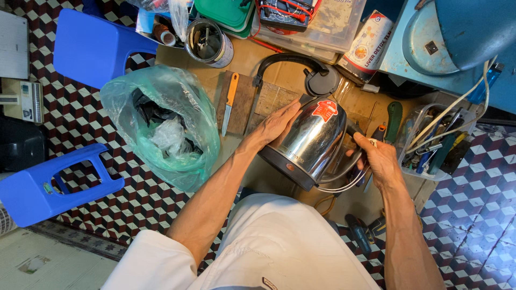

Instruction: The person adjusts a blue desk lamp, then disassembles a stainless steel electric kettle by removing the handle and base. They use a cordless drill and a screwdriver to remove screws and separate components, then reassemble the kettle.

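Left hand (279, 124) lies flat and open on the steel electric kettle (310, 140), tipped on its side over the worktop's near edge, while the right hand (376, 158) is closed on its handle side: keep the palm bracing the shell so it cannot roll.

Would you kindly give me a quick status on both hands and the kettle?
Left hand flat on kettle. Right hand gripping its handle side. Kettle tilted over board; knife alongside, apart.

A small home repair workshop on a tiled floor (97, 129). A tool tray (430, 145), screwdrivers (394, 121), a knife (229, 102) and parts boxes (322, 24) crowd the low surface (252, 59).
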A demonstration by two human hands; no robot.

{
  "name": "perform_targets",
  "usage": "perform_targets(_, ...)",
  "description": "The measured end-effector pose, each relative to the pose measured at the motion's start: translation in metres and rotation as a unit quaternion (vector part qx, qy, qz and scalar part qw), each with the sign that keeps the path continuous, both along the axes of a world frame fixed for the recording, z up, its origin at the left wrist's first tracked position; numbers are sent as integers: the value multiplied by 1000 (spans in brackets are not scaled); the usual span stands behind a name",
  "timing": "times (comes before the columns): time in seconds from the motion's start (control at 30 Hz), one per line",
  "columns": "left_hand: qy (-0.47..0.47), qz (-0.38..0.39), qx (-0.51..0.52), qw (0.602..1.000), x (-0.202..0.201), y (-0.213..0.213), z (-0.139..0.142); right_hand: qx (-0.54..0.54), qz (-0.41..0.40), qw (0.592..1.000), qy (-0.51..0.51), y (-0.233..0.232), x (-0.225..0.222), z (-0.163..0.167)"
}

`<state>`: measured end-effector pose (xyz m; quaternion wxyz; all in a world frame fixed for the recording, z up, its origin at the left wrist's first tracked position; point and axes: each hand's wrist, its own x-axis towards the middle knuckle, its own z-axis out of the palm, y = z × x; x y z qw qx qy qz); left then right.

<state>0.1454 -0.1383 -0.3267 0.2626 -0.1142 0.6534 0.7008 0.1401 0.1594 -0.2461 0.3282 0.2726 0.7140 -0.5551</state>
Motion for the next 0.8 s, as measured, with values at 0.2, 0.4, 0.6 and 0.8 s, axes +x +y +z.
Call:
perform_targets(0.2,6,-1,-5,1000,-1,0,0,9,8,1000,1,1,0,-1)
perform_targets(0.4,0,-6,-4,1000,0,0,2,2,-8,1000,-7,-2,1,0)
perform_targets(0.6,-14,-14,-41,999,-2,0,4,9,-4,1000,-6,-3,0,1)
perform_targets(0.8,-21,-7,-19,1000,-1,-2,1,-1,0,1000,-2,-4,0,0)
